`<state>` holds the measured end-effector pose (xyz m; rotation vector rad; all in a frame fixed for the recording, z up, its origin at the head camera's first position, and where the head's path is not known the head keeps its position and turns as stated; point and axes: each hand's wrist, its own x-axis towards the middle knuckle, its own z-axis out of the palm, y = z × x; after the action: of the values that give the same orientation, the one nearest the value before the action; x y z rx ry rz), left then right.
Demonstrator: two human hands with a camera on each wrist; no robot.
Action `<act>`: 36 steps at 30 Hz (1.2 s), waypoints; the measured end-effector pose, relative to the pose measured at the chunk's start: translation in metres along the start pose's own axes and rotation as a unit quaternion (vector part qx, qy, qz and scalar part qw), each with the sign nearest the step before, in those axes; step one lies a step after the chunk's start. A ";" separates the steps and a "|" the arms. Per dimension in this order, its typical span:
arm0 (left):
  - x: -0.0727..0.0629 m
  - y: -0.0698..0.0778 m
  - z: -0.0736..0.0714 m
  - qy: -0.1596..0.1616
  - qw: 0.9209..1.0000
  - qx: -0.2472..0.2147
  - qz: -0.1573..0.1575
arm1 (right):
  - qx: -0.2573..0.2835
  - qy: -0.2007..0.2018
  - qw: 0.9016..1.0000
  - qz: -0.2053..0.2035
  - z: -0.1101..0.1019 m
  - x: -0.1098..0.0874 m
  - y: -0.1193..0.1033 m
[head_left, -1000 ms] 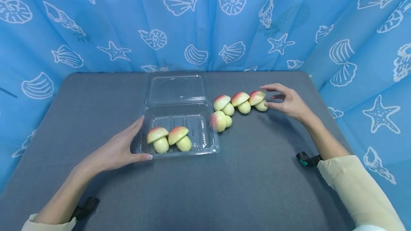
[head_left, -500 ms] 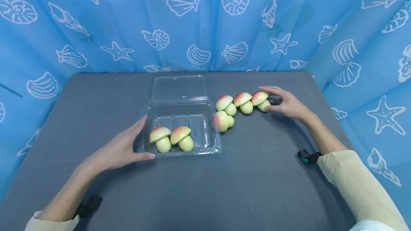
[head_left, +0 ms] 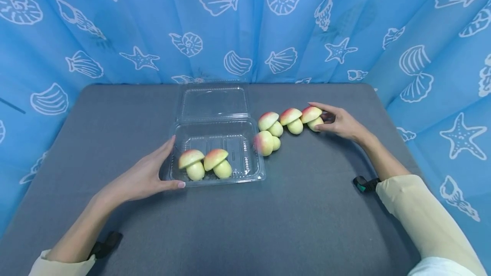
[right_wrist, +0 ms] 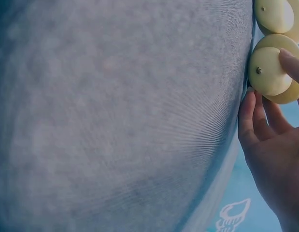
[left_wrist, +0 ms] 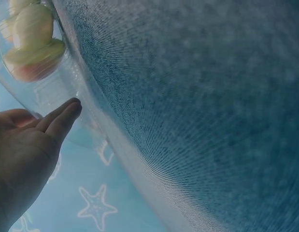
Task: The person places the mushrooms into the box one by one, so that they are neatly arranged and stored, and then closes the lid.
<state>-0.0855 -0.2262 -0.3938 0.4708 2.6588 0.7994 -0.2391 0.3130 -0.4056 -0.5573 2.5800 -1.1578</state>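
In the head view, a clear plastic clamshell container [head_left: 238,150] lies with its lid folded back. Two toy mushrooms with pink-and-yellow caps, including one at the left [head_left: 194,171], sit inside along its front. My left hand [head_left: 143,176] spans the container's front left corner, fingers straight along the left side and thumb at the front edge. At the right end of a row outside, my right hand [head_left: 343,123] pinches a toy mushroom [head_left: 310,114], thumb on its stem. The right wrist view shows that mushroom [right_wrist: 265,70] from below, thumb over it and fingers beneath.
Three more mushrooms, among them a middle one [head_left: 294,125], a left one [head_left: 275,128] and a tipped one [head_left: 264,143], lie close together right of the container. A grey cloth covers the table [head_left: 268,225]. Behind it hangs a blue curtain [head_left: 253,24] with white seashell prints.
My right hand has closed in from the right onto the end mushroom, its thumb and fingers now gripping it. The left hand and the container stay where they were.
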 end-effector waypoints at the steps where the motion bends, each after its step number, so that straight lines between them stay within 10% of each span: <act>1: 0.000 0.000 0.000 0.000 1.000 0.000 -0.001 | 0.001 0.003 1.000 0.002 0.000 0.000 0.000; 36: -0.001 0.002 -0.002 -0.003 1.000 -0.003 -0.001 | 0.064 0.095 0.993 -0.037 -0.017 -0.008 -0.033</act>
<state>-0.0846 -0.2263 -0.3911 0.4686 2.6507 0.8044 -0.2309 0.3074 -0.3687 -0.5425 2.6351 -1.4531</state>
